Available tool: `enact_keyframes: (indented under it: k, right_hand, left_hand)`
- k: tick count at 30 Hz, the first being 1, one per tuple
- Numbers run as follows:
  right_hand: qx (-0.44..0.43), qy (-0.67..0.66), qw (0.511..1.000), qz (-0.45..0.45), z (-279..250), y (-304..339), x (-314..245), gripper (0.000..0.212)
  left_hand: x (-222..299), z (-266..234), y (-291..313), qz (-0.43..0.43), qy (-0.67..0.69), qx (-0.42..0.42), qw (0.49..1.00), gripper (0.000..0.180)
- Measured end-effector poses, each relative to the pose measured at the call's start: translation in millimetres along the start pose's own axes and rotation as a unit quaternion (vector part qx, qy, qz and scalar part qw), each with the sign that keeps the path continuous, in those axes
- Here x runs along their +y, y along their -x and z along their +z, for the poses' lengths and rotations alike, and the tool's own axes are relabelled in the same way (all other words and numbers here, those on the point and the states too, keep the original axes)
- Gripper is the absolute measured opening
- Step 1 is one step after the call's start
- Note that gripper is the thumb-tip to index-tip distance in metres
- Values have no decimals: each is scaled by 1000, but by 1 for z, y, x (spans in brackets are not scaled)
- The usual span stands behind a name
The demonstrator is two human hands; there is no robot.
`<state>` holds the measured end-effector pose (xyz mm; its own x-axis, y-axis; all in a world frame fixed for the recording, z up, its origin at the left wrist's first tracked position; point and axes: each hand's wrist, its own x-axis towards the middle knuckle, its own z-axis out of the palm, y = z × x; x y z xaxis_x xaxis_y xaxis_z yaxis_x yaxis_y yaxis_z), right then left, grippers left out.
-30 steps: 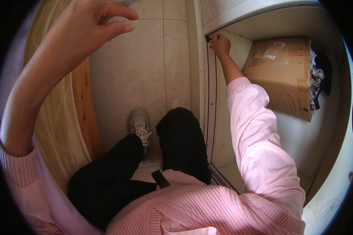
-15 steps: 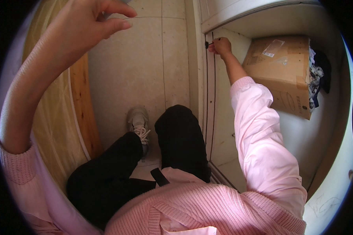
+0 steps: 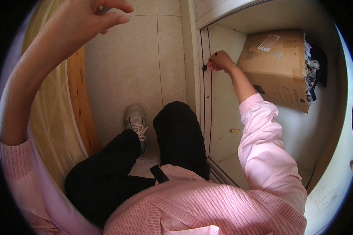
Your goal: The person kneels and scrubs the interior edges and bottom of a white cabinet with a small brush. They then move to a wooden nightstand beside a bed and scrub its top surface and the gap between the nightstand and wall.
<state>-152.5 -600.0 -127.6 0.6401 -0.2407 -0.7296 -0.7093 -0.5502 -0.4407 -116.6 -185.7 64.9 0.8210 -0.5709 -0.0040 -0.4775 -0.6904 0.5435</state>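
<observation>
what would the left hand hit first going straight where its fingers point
Probably the pale cabinet frame, rightward across the floor, though depth is unclear and the left hand might pass above it.

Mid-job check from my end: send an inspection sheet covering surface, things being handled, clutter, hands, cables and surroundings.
Surface: pale cabinet edge strip with dark lines along it; small yellow-and-red mark on the panel beside it.
Things being handled: small black piece at the strip; exact kind unclear.
Clutter: cardboard box inside the cabinet, patterned cloth bulging from one end.
Hands: right hand pinched at the black piece; left hand cut by the top edge, thumb and forefinger apart, any hold unclear.
Cables: nothing seen.
Surroundings: tiled floor, wooden board at left, shoe.
</observation>
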Motion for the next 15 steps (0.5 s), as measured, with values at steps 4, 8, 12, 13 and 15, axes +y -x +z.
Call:
enact_keyframes:
  k: [4,8,12,13,15]
  right_hand:
    - [48,-77,995,-46,-21,-6,-30,16]
    - [96,-97,988,-69,-18,-26,-47,18]
    - [138,-51,984,-97,-4,-44,-43,20]
    - [148,-37,983,-107,-1,-47,-41,20]
    - [120,65,984,-116,2,-50,-36,20]
  left_hand:
    - [-8,2,1,11,-9,2,1000,27]
    - [-1,1,2,23,9,4,1000,27]
    - [29,-7,1,-14,-9,-3,1000,24]
    - [37,-12,7,-42,-34,-11,998,21]
    - [45,-15,11,-72,-55,-18,996,19]
